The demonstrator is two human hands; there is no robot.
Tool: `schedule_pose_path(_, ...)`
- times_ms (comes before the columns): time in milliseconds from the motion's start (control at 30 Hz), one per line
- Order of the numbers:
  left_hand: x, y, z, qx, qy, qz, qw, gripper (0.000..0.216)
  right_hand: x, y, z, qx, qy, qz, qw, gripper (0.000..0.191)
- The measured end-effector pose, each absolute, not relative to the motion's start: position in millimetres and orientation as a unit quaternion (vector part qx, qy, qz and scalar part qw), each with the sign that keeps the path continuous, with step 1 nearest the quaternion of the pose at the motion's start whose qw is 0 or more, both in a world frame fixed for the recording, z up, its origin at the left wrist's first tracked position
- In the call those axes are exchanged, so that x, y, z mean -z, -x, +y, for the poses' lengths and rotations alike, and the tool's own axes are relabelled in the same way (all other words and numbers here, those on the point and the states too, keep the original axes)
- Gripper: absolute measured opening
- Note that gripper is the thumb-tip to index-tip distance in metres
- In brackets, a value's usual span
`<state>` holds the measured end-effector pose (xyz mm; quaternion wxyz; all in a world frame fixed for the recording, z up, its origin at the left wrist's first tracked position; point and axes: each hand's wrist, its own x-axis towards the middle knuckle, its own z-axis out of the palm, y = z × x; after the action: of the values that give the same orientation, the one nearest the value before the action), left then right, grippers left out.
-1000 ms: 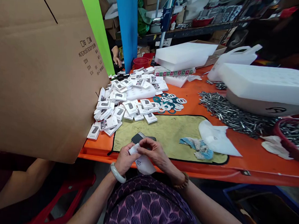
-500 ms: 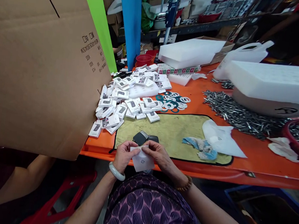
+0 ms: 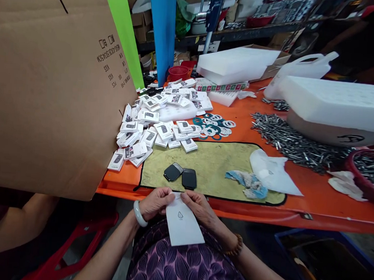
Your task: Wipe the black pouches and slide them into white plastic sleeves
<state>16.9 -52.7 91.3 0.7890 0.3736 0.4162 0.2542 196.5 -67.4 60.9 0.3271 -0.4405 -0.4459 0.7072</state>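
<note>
My left hand [image 3: 155, 202] and my right hand [image 3: 198, 205] pinch the top edge of a small white plastic bag [image 3: 183, 224] that hangs flat over my lap, just below the table's front edge. Both hands are closed on the bag's mouth. Two black rounded-square pieces [image 3: 181, 175] lie side by side on the yellow mat [image 3: 217, 167], just beyond my hands.
A pile of small white packaged boxes [image 3: 156, 121] lies left of the mat, beside a big cardboard box [image 3: 46, 87] held by another person at left. Round rings [image 3: 214, 127], metal parts [image 3: 295, 143], a blue cloth [image 3: 246, 182], another white bag [image 3: 272, 171] and foam trays [image 3: 337, 103] cover the orange table [image 3: 324, 196].
My hands drew back from the mat toward my lap, and the white bag unfolded to hang full length. The two black pieces, partly hidden before, now show fully.
</note>
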Motion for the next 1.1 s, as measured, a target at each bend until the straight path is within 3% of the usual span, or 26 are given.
schedule_pose_path(100, -88.9, -3.8, -41.4, -0.215, -0.572, 0.482, 0.628, 0.032, -52.9, -215.8, -44.3, -0.601, 0.456, -0.58, 0.307, 0.042)
schedule_pose_path(167, -87.8, 2.5, -33.5, -0.177, -0.689, 0.513, 0.481, 0.018, -47.2, -230.3, -22.0, -0.467, 0.49, -0.671, 0.303, 0.027)
schedule_pose_path(233, -86.1, 5.6, -27.0, -0.128, -0.758, 0.516, 0.378, 0.011, -41.4, -241.8, -0.1, -0.339, 0.523, -0.735, 0.269, 0.028)
schedule_pose_path(367, -80.9, 3.6, -20.7, -0.072, -0.803, 0.49, 0.331, 0.007, -33.3, -248.1, 29.1, -0.233, 0.544, -0.795, 0.136, 0.042)
schedule_pose_path(533, -77.0, -1.8, -20.2, -0.082, -0.803, 0.485, 0.336, 0.007, -32.0, -244.0, 42.7, -0.296, 0.568, -0.763, 0.088, 0.04)
schedule_pose_path(633, -74.6, -2.4, -19.5, -0.104, -0.797, 0.483, 0.347, 0.008, -29.1, -252.9, 44.8, -0.382, 0.581, -0.707, 0.127, 0.039)
schedule_pose_path(833, -67.8, -5.4, -16.0, -0.171, -0.782, 0.464, 0.379, 0.011, -35.0, -287.5, 35.5, -0.436, 0.576, -0.611, 0.324, 0.027)
schedule_pose_path(967, -72.3, -13.7, -16.1, -0.19, -0.78, 0.442, 0.399, 0.009, -63.3, -271.7, 16.4, -0.509, 0.51, -0.533, 0.443, 0.034)
schedule_pose_path(1100, -83.8, -17.8, -19.8, -0.2, -0.782, 0.433, 0.4, 0.009, -83.4, -234.2, -0.5, -0.547, 0.429, -0.524, 0.492, 0.033)
